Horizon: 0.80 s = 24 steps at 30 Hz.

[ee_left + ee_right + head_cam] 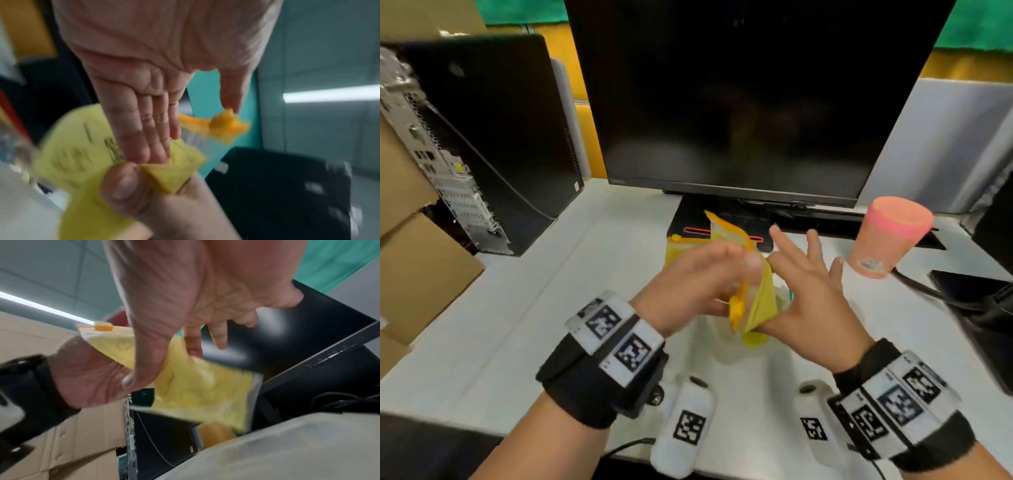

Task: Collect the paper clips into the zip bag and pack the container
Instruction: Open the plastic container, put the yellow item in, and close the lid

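Both hands hold a yellow zip bag [762, 299] up over the white desk [551, 308], in front of the monitor. My left hand [698, 277] grips its zip edge, fingers laid along the bag [72, 146] and thumb at the orange slider [224, 121]. My right hand [811, 291] pinches the bag [195, 394] between thumb and index finger, the other fingers spread. The slider [736, 308] points toward me. A faint clear container [722, 353] shows on the desk under the bag. No paper clips are visible; motion blur hides what the bag holds.
A dark monitor [739, 102] stands just behind the hands, its base under them. A pink cup [890, 236] sits to the right, with black cables [945, 294] beyond. A computer tower [493, 137] and cardboard boxes [414, 274] fill the left.
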{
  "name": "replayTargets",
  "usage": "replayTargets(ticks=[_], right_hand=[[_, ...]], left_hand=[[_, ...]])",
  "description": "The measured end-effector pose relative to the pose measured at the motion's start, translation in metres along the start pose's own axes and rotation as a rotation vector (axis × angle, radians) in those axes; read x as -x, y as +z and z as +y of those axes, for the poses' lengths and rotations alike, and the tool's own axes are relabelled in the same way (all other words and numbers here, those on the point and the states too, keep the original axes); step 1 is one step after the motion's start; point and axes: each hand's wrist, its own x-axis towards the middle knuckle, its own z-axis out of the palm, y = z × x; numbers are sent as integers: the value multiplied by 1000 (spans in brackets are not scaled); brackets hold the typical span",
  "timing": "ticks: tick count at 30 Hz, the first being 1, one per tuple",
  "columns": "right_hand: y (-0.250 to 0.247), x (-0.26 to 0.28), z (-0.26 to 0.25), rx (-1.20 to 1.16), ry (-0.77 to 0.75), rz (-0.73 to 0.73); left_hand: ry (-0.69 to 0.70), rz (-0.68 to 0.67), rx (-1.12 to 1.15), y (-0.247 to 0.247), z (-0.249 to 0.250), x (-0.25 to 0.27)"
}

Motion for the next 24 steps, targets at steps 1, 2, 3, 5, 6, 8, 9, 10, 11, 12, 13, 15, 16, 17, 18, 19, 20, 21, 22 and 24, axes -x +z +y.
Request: replayTargets(ticks=[1,2,3,5,6,8,9,10,11,12,13,15,16,17,18,19,20,21,22,24], right_hand=[[2,1,1,14,-4,8],[3,2,2,23,-13,20],[3,2,2,3,-14,29],[-2,4,2,-151,-29,35],[-4,5,4,-248,-56,49],[-10,7,8,-348,-121,87],[-12,7,11,-337,-143,94],[-14,5,12,-302,-163,91],[-14,4,13,-265,-185,87],[-13,3,13,-235,-213,89],[-13,2,14,-216,-241,94],[-10,3,17,-207,-289,138],[-9,4,19,-188,-307,165],[-8,5,20,-158,-318,187],[-8,6,21,-134,-310,193],[-8,7,21,-135,-282,183],[-8,9,20,-166,-249,170],[-8,10,19,-215,-228,168],[-7,10,19,-269,-218,178],[-6,10,20,-367,-210,183]], left_hand=[[85,23,-160,4,-3,0],[167,54,-323,7,-4,0],[224,88,-457,9,-4,1],[280,124,-644,7,-2,1],[293,122,-719,5,-1,1],[311,81,-800,2,3,1],[330,51,-808,1,4,1],[361,18,-806,2,5,0],[395,-5,-801,3,4,-1],[429,-7,-794,5,4,-3],[458,15,-795,5,3,-4],[525,116,-876,3,4,-4],[560,149,-925,1,7,-4],[578,146,-950,0,9,-3],[569,103,-952,-1,12,-2],[542,45,-932,1,15,-2],[506,-8,-898,2,15,-3],[476,-35,-869,3,14,-6],[467,-38,-858,5,11,-8],[466,-10,-839,7,6,-12]])
